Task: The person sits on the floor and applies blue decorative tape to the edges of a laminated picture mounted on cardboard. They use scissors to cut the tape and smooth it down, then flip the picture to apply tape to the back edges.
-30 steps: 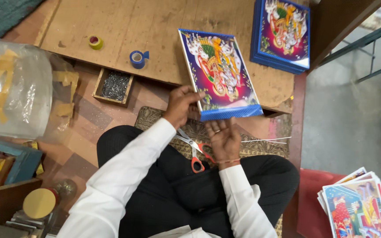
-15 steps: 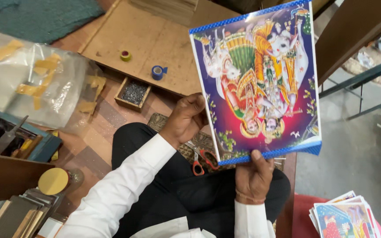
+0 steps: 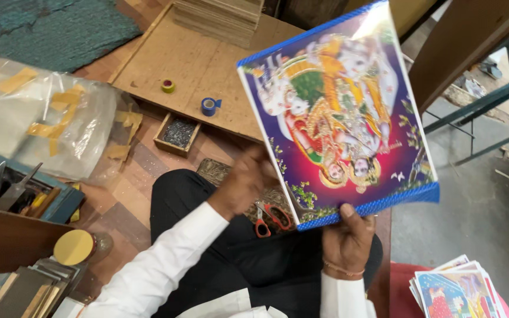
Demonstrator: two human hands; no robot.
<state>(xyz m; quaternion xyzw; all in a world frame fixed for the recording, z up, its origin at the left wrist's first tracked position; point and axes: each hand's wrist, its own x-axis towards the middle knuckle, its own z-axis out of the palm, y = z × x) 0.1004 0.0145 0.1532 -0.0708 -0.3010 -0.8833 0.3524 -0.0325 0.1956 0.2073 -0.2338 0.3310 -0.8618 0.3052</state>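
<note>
The colourful print [image 3: 340,112], a glossy picture edged with a blue border, was held up in the air above the person's lap, tilted with its far edge raised. The right hand [image 3: 346,238] was clamped on its near edge, the thumb lying on the blue border and the fingers hidden behind. The left hand [image 3: 245,182] sat at the print's left edge, blurred; whether it was gripping or only steadying I could not tell.

By its flat, unbent look the print seemed a stiff sheet mounted on board, light enough to be borne at one edge, though the shiny face was likely slippery and easily marked. In my judgement the safest hold was at the border, on two opposite edges, with the fingers kept off the picture.

Below the print, on the lap, lay red-handled scissors [image 3: 272,218] on a patterned mat [image 3: 216,171]. On the far wooden board [image 3: 195,59] sat a blue tape roll [image 3: 210,106] and a smaller yellow-green roll [image 3: 168,86], with a small tray of nails [image 3: 177,133] just near of it. To the left lay a clear plastic bag [image 3: 42,123], and at near right a stack of other prints [image 3: 454,291]
</note>
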